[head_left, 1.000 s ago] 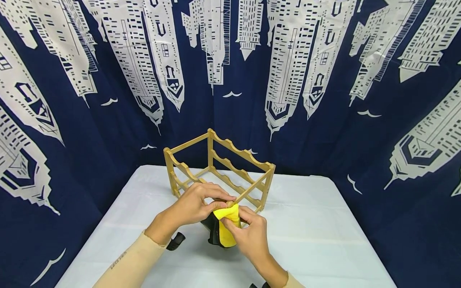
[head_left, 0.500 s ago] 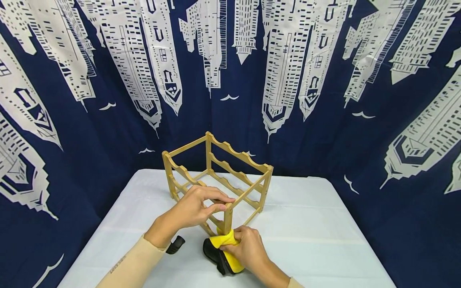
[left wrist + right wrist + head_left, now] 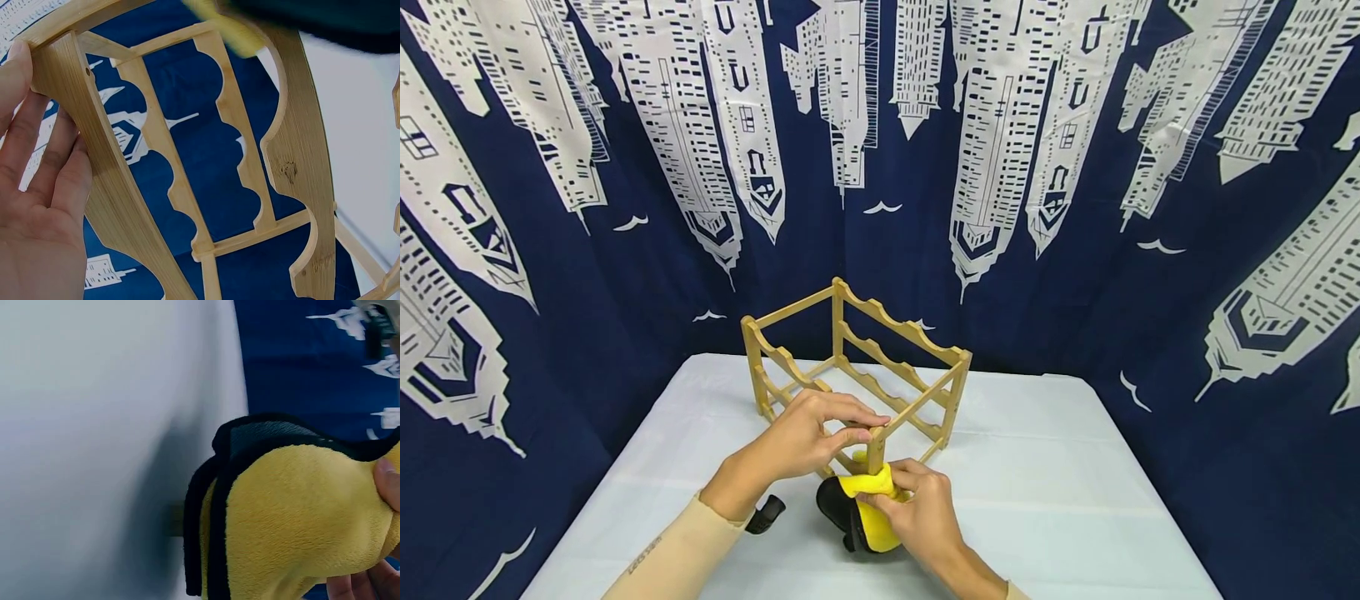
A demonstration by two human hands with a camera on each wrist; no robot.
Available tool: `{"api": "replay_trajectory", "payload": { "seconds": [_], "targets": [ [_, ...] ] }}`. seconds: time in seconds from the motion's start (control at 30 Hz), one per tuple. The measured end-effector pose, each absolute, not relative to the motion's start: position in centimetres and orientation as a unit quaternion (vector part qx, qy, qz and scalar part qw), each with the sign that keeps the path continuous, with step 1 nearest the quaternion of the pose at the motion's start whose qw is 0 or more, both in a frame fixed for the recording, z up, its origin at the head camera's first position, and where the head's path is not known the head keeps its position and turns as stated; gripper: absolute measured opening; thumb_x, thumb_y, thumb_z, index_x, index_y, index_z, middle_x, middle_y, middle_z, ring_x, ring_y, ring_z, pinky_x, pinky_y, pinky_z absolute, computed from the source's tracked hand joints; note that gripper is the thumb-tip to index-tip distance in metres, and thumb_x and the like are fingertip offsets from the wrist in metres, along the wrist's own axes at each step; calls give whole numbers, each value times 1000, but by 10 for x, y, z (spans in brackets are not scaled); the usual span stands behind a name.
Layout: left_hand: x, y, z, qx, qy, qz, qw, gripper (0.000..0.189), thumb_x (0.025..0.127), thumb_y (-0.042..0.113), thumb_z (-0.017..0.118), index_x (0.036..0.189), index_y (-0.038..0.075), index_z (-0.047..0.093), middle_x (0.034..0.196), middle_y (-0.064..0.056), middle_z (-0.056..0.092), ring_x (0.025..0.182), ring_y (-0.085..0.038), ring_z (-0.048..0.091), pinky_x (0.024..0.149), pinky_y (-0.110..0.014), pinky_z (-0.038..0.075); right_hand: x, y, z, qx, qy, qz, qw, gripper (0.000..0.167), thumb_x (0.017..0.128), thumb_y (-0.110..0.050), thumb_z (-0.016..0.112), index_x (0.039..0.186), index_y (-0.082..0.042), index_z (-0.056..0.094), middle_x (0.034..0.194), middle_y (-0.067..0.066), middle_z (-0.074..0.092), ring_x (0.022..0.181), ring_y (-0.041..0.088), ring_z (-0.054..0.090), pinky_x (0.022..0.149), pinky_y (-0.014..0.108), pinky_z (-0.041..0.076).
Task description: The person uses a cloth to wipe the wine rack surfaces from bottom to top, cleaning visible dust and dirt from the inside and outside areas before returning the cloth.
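Note:
A wooden wine rack (image 3: 855, 297) with scalloped rails stands at an angle on the table. My left hand (image 3: 808, 429) pinches its near top corner; in the left wrist view the fingers of that hand (image 3: 37, 187) lie against a scalloped rail (image 3: 106, 144). Lower down, my right hand (image 3: 925, 504) grips a yellow microfiber cloth (image 3: 878, 527) wrapped round the near corner post. The cloth's dark side and black edging hang toward me. In the right wrist view the folded cloth (image 3: 294, 512) covers most of the post and part of my fingers.
The rack stands on a white-covered table (image 3: 1045, 467). Behind and beside it hangs a navy curtain (image 3: 895, 250) printed with white buildings. A black strap (image 3: 765, 515) shows by my left wrist.
My right hand has slid the cloth down the corner post from the top, then slightly back up. My left hand stays at the rack's top corner.

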State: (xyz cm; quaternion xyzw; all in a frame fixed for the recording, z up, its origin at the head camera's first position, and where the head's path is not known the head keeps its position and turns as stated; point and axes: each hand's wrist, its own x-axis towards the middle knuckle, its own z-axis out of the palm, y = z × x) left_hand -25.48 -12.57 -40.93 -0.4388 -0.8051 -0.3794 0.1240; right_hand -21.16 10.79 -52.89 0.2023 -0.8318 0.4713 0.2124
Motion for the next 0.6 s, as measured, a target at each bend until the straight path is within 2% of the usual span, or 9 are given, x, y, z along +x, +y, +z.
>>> {"api": "replay_trajectory", "payload": {
  "seconds": [0.13,0.23,0.53,0.6],
  "targets": [
    [-256,-125,-409,-438,-804,-383,123,26,107,18,85,133,21,89,123,6,90,113,-15,84,96,-32,71,-210,107,-503,205,-813,477,262,35,79,-14,110,110,-10,94,105,-4,88,97,11,85,85,29,73],
    [-255,-125,-409,-438,-805,-381,119,26,108,19,85,133,22,89,123,6,90,115,-15,84,98,-33,71,-210,108,-488,213,-805,478,279,35,79,-12,110,111,-11,95,106,-4,89,99,13,85,85,30,73],
    [-248,-120,-409,-410,-821,-377,123,28,106,26,89,134,24,88,124,12,87,116,-9,80,103,-36,69,-223,136,-483,288,-803,450,264,33,84,-7,105,115,-10,94,109,0,91,100,20,87,86,25,73],
    [-244,-115,-410,-396,-832,-367,129,31,104,30,92,134,22,87,123,12,87,114,-8,79,103,-37,68,-225,147,-482,295,-811,434,260,32,84,-5,104,114,-12,94,110,-1,91,103,21,87,91,28,73]
  ]
}}
